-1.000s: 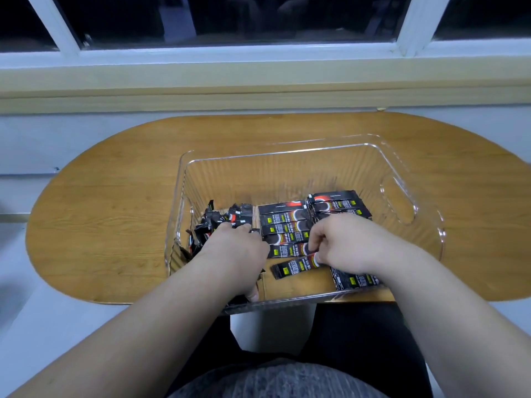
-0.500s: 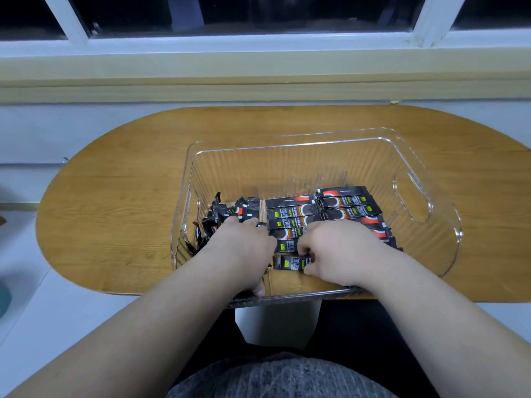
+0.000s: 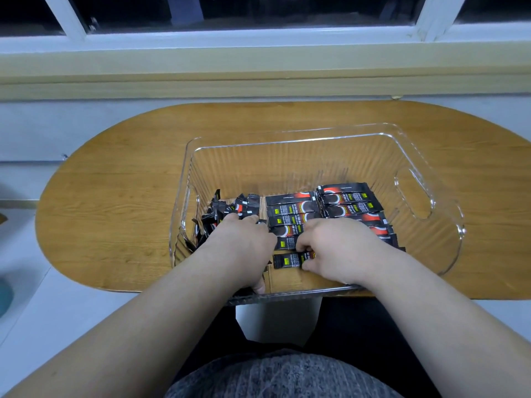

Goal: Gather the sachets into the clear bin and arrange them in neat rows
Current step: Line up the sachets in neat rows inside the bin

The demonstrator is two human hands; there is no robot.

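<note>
One clear bin (image 3: 287, 165) on the tabletop (image 3: 115, 202), black sachets (image 3: 290, 209) all inside: two flat rows (six showing mid-bin, about four at 3 o'clock, more hidden under the hands) plus a jumbled heap (image 3: 227, 208) at 9 o'clock. Print's too small to read, just yellow tags. Right hand (image 3: 342, 248) pinches the nearest sachet (image 3: 287, 260); left hand (image 3: 244, 242) covers the heap, can't tell its grip.

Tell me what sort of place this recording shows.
Probably a home or office corner: a rounded wooden table stands below a dark window, holding one clear bin of sachets.
</note>
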